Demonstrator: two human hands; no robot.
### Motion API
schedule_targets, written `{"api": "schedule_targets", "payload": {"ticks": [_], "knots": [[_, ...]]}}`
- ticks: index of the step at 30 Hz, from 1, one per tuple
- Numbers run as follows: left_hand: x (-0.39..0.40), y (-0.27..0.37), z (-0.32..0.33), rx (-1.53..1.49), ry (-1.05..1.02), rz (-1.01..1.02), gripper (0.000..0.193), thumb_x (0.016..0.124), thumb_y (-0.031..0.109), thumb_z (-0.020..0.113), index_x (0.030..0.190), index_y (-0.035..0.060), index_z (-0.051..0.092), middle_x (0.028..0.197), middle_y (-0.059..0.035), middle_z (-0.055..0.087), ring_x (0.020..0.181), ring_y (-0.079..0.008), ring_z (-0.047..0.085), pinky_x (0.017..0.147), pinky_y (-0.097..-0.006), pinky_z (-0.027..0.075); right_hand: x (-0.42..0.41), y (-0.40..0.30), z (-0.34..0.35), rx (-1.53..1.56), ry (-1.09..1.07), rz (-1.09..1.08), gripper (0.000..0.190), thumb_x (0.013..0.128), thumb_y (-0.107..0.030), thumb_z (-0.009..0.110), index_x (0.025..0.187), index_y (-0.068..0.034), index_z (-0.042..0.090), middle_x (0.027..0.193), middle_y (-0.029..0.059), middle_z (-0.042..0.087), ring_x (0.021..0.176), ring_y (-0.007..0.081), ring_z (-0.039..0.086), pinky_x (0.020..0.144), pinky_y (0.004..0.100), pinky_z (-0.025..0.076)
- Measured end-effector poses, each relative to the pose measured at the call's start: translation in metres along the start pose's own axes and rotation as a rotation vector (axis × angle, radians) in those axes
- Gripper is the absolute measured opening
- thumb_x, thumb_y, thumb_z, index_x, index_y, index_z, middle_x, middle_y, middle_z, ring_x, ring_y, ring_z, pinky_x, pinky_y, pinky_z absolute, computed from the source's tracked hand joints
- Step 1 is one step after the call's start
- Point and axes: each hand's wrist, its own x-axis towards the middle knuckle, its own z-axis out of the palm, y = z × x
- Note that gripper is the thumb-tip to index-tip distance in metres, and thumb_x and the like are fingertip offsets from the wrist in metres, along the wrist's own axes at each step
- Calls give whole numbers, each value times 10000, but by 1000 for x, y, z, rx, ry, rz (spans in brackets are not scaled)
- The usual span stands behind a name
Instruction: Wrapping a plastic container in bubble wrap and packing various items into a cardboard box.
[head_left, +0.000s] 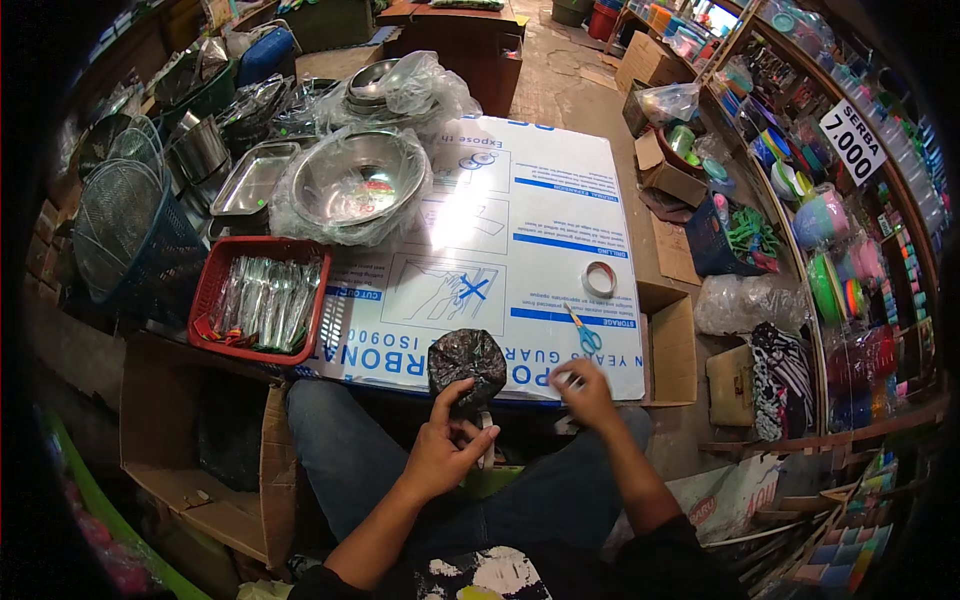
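Note:
My left hand (447, 453) grips a bundle wrapped in black plastic (466, 365) at the table's near edge. Its index finger lies along the bundle's lower side. A pale strip or ring, perhaps tape (486, 441), shows beside the thumb. My right hand (589, 396) is raised at the near right of the table, apart from the bundle. Motion blurs its fingers, and whether the pale patch at the fingertips is a held thing is unclear. Just beyond it lie scissors with blue handles (586, 339). Farther off rests a roll of tape (599, 279).
A red plastic basket (197, 311) of wrapped metal cutlery stands left. Behind it are a metal tray (255, 180) and plastic-covered steel bowls (360, 180). Printed white sheeting (570, 225) covers the table. Cardboard boxes (673, 345) (202, 517) flank my knees; stocked shelves line the right.

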Motion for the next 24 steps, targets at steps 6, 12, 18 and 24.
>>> {"api": "schedule_targets", "payload": {"ticks": [6,12,18,24], "knots": [[2,3,4,-68,-4,25,745,897,134,761,1494,142,316,712,-35,680,658,-81,638,636,-249,503,-82,-102,43,459,-322,17,361,834,-209,840,1102,-23,685,1049,55,652,943,135,635,827,274,506],[-1,10,6,-77,-4,2,725,908,154,751,1493,138,322,771,-53,704,668,-97,649,642,-258,510,-104,-108,64,554,-138,119,248,872,-149,796,1030,9,689,1004,76,678,899,137,644,815,272,504],[2,27,1,497,356,355,306,866,201,798,1146,96,735,850,-76,698,676,-154,620,643,-280,500,-100,-87,40,243,76,21,214,862,-111,789,1002,16,688,958,98,682,809,154,666,708,276,527],[6,15,-6,948,452,612,441,717,234,889,1132,179,752,854,-41,505,851,-238,515,732,-344,449,-45,-32,16,-52,209,-21,177,872,-120,763,976,3,690,884,117,646,739,210,646,653,319,504]]}}
